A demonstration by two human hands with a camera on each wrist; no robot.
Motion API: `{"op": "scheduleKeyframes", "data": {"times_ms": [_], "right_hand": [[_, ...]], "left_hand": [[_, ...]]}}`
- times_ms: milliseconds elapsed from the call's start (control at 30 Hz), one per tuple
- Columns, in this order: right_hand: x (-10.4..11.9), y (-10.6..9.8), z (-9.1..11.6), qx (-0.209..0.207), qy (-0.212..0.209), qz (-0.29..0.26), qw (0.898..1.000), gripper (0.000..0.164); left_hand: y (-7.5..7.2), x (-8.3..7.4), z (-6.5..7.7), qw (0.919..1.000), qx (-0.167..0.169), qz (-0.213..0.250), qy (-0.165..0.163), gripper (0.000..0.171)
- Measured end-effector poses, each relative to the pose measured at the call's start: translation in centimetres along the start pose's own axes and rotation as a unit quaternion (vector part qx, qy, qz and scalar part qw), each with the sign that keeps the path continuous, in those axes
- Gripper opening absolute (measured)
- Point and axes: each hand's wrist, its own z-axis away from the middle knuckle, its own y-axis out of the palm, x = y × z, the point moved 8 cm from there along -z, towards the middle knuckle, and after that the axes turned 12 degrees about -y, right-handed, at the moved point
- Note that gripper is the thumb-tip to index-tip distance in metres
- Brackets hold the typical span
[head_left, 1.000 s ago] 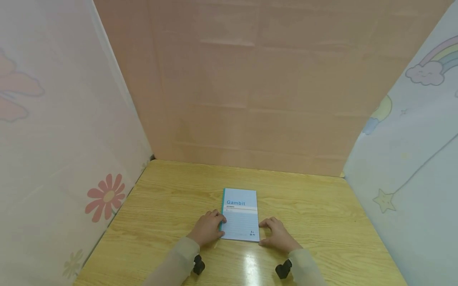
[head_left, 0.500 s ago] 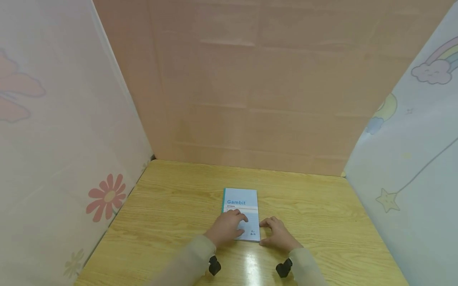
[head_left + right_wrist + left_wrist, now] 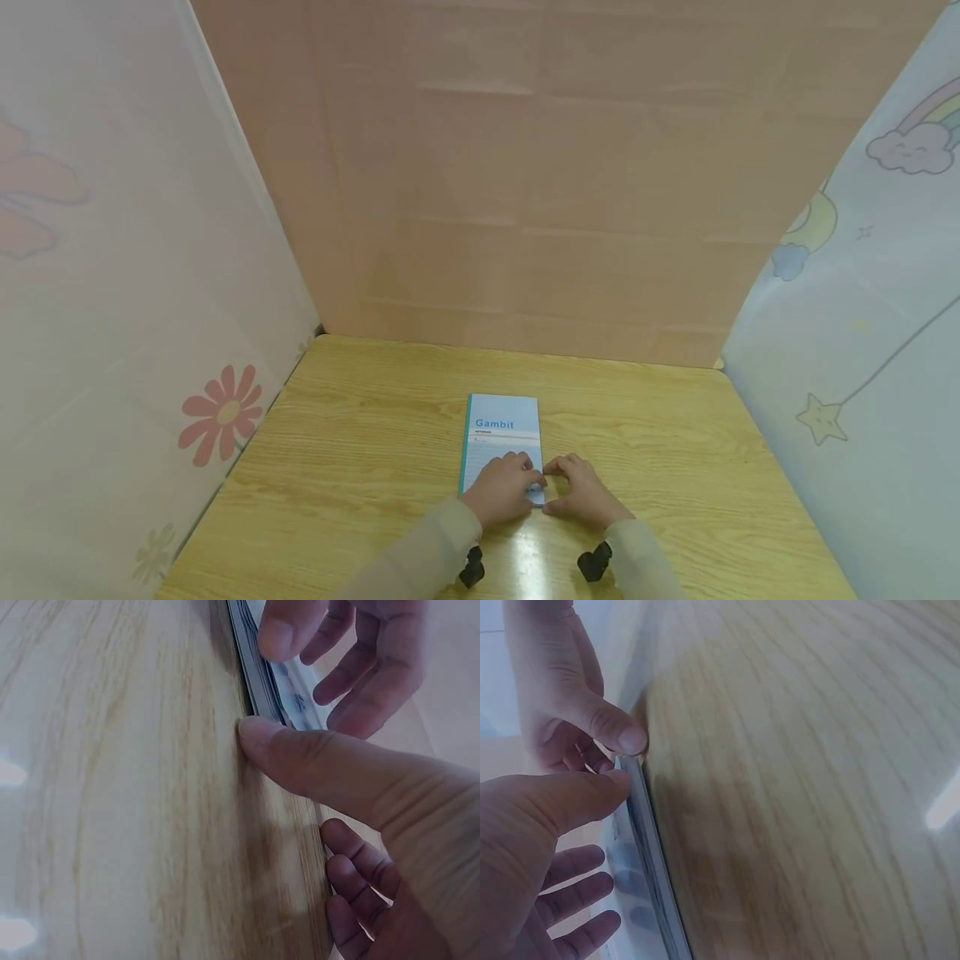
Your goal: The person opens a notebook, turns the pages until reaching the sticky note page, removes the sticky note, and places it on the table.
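Observation:
A light blue notebook (image 3: 504,410) with "Gambit" on its cover lies flat and closed on the table, teal spine to the left. My left hand (image 3: 501,490) is over its lower right part, fingers loosely bent above the cover. In the left wrist view, the left thumb (image 3: 592,793) is right at the notebook's corner, and the other fingers spread above the cover. My right hand (image 3: 587,493) rests on the table beside the right edge, fingers slightly bent. The right thumb tip (image 3: 262,735) meets the notebook's lower right corner in the right wrist view.
The wood-grain table (image 3: 375,400) carries the notebook. Behind it rises a brown papered wall (image 3: 480,208). White patterned sheets hang at left (image 3: 150,292) and right (image 3: 862,317). Each wrist wears a small black device (image 3: 594,562).
My left hand has moved right across the notebook, from its left edge to its lower right corner. The right hand stays at the right edge, and the notebook lies in place.

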Motion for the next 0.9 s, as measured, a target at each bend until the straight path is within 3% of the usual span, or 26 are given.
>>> {"op": "scheduleKeyframes", "data": {"times_ms": [233,467,900], "right_hand": [[0.06,0.10,-0.04,0.003,-0.002,-0.006,1.000,0.057],[0.11,0.12,0.02,0.003,-0.006,-0.002,1.000,0.057],[0.22,0.05,0.18,0.001,-0.007,-0.005,1.000,0.058]], "left_hand": [[1.00,-0.15,-0.14,0.9994,-0.015,-0.026,0.015,0.031],[0.88,-0.40,-0.07,0.9985,-0.017,-0.051,0.015,0.031],[0.37,-0.49,0.24,0.9992,0.008,-0.037,0.011,0.030]]}}
